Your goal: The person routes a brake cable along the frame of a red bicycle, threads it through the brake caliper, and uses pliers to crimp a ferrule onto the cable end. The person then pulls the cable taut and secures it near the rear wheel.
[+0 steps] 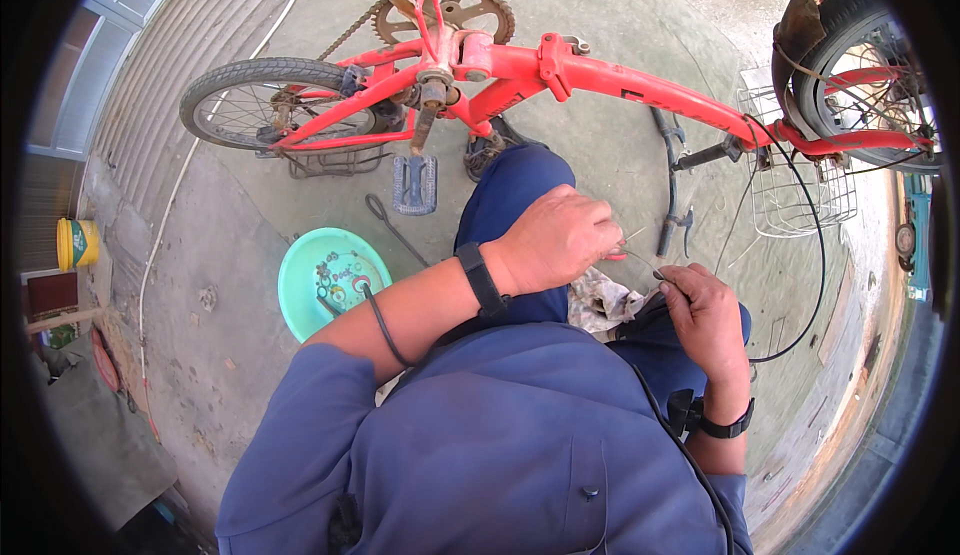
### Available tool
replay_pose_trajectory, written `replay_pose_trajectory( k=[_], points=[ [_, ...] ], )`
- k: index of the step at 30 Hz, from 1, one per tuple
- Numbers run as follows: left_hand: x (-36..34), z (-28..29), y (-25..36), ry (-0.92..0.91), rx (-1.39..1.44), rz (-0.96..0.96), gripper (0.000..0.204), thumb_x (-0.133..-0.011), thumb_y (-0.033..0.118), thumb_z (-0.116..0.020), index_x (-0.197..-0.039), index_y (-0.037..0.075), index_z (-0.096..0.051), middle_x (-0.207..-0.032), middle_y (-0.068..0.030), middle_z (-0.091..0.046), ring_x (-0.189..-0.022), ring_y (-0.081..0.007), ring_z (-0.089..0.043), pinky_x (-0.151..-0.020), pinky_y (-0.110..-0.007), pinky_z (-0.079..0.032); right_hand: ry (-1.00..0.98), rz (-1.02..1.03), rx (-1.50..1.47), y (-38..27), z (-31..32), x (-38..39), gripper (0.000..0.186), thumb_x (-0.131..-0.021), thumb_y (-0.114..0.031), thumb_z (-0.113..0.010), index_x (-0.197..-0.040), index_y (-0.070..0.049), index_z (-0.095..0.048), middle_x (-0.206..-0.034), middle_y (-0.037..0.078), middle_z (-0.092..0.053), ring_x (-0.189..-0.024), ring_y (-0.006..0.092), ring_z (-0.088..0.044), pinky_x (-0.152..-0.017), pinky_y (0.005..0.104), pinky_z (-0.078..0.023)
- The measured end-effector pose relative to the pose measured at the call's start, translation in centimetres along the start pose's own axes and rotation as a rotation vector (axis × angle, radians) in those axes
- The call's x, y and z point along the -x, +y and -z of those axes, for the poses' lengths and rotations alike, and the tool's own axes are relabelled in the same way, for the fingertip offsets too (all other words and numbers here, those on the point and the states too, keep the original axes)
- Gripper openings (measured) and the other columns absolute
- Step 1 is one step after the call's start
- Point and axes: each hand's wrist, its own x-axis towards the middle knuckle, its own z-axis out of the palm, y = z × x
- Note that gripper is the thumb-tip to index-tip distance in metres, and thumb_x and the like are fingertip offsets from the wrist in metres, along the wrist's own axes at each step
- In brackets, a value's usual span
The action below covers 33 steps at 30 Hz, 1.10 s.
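Observation:
In front of my lap, my left hand (560, 237) is closed, with a small red piece showing at its fingertips. Close by on the right, my right hand (705, 317) pinches the dark end of a thin wire (641, 260). The wire spans the short gap between both hands; my fingers hide its ends. Beyond them a red folding bicycle (640, 95) stands upside down, its chainring (490, 17) on top and a pedal (414, 185) hanging toward me. A patterned cloth (600, 302) lies below my hands, by my knees.
At my left, a mint-green basin (290, 290) holds several small parts. The bicycle's handlebar (668, 190) and wire basket (800, 200) rest low on the right, near a looping black cable (822, 255). A yellow bucket (78, 243) stands far left. A white hose (170, 205) crosses the concrete floor.

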Motion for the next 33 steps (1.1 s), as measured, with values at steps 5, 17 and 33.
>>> replay_pose_trajectory(
  k=[5,17,33],
  points=[
    [0.1,0.1,-0.6,0.007,0.149,0.115,0.009,-0.091,0.016,-0.070,-0.095,0.008,-0.067,-0.085,-0.0100,-0.059,-0.080,-0.0340,-0.063,-0.067,-0.045,-0.051,0.061,-0.001,0.073,1.2,-0.2,-1.0,0.015,-0.092,-0.006,-0.064,-0.104,-0.003,-0.072,-0.089,0.014,-0.067,-0.083,0.0357,-0.067,-0.073,0.0412,-0.053],
    [-0.6,0.6,-4.0,0.165,0.176,0.392,0.014,-0.096,0.011,-0.065,-0.106,0.002,-0.069,-0.095,-0.0149,-0.067,-0.091,-0.0355,-0.066,-0.079,-0.042,-0.053,0.409,-0.144,-0.108,6.4,0.6,-5.5,0.014,-0.092,-0.010,-0.069,-0.101,0.000,-0.073,-0.094,0.018,-0.071,-0.085,0.0311,-0.070,-0.078,0.0355,-0.053],
    [0.1,0.7,-5.8,0.225,0.210,0.517,0.019,-0.095,0.013,-0.066,-0.110,0.001,-0.068,-0.104,-0.0163,-0.070,-0.095,-0.0350,-0.069,-0.083,-0.041,-0.055,0.441,0.062,0.045,6.4,3.9,-14.1,0.016,-0.095,-0.012,-0.071,-0.106,-0.001,-0.074,-0.092,0.012,-0.072,-0.082,0.0233,-0.068,-0.077,0.0322,-0.052]
  ],
)
